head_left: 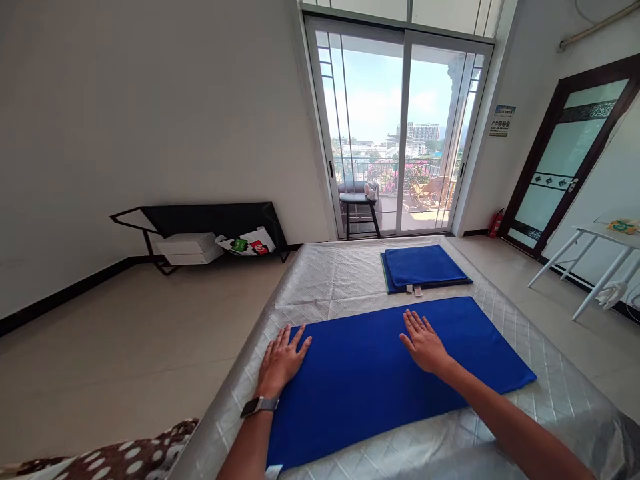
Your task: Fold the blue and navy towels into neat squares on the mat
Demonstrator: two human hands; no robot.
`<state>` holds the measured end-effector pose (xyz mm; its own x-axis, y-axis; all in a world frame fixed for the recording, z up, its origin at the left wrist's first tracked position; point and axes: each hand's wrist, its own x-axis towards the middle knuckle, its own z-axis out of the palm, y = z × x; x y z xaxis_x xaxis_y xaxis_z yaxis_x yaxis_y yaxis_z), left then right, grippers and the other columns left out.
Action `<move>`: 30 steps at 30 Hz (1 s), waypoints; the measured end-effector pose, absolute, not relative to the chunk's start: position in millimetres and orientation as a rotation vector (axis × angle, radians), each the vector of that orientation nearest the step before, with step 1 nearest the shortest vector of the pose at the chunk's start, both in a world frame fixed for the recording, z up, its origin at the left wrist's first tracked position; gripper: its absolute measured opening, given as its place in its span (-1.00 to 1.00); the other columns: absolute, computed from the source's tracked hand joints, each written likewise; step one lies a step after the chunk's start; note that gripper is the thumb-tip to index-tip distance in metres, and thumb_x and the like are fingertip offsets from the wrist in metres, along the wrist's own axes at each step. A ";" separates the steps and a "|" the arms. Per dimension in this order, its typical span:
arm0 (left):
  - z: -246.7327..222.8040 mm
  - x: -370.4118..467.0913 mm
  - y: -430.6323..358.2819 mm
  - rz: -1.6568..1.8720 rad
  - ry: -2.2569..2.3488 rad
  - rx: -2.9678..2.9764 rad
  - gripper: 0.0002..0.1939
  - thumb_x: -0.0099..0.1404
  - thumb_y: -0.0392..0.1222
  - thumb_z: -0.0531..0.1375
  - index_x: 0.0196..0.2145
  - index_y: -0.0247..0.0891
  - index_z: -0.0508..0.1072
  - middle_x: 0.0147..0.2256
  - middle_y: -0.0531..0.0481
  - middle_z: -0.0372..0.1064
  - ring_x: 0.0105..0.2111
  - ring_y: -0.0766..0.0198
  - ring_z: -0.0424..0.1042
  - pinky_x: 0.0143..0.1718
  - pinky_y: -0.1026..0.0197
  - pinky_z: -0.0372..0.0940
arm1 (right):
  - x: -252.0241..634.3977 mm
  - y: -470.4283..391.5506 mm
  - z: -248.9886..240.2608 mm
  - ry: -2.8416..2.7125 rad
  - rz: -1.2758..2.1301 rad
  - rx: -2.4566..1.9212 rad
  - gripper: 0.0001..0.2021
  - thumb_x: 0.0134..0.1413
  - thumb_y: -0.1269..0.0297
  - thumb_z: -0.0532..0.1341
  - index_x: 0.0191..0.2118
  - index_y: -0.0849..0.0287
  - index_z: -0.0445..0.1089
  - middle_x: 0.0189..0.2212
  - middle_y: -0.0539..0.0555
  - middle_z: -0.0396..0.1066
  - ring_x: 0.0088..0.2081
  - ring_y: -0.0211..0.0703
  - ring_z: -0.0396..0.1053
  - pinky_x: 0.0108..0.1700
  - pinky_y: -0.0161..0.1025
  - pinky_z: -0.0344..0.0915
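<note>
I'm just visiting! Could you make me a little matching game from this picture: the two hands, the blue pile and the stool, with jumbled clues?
Things:
1. Left hand
2. Right hand
3. Blue pile
4. Stool

Clues:
A. On the mattress, beyond the large cloth
B. By the glass door
C. Over the large cloth, no watch at its wrist
D. Watch at its wrist

Pairs: 1-D, 2-C, 3-A, 4-B

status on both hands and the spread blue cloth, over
Left hand at left edge of blue cloth; right hand over it, farther right. Cloth spread flat on silver mattress. Folded blue stack just beyond.
</note>
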<state>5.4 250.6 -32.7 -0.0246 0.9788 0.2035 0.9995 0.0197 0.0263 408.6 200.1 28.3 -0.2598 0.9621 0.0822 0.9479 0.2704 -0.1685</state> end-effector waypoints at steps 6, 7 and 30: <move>-31.7 2.6 251.2 -0.181 -2.153 -2.127 -0.38 0.48 0.10 -0.16 0.38 -0.16 0.12 0.39 -0.21 0.01 0.38 0.02 0.01 0.33 -0.06 -0.03 | 387.4 189.2 14.3 -2.420 0.314 -1.804 -0.22 0.35 -0.17 -0.34 0.47 0.27 -0.21 0.45 0.15 -0.21 0.45 -0.05 -0.26 0.44 -0.01 -0.30; -31.6 2.4 251.4 -0.174 -2.153 -2.131 -0.38 0.48 0.10 -0.15 0.38 -0.16 0.11 0.39 -0.21 0.00 0.38 0.02 0.01 0.33 -0.07 -0.03 | 400.5 189.4 10.8 -2.390 0.305 -1.854 -0.21 0.34 -0.18 -0.34 0.47 0.26 -0.21 0.46 0.14 -0.21 0.45 -0.04 -0.26 0.44 -0.01 -0.30; 1.6 20.2 239.5 -0.437 -2.000 -2.029 -0.41 0.41 -0.03 -0.13 0.23 -0.31 0.37 0.24 -0.25 0.31 0.28 -0.04 0.22 0.32 -0.11 0.04 | 568.8 145.6 -2.2 -2.001 -0.074 -2.234 -0.37 0.36 0.02 -0.23 0.43 0.13 0.04 0.43 0.07 -0.03 0.44 0.00 -0.16 0.42 0.12 -0.19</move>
<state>20.2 239.5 1.6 0.0081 0.9216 0.3882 0.9995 -0.0200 0.0265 568.8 145.6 -2.2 0.1135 0.9849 0.1305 0.9919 -0.1048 -0.0719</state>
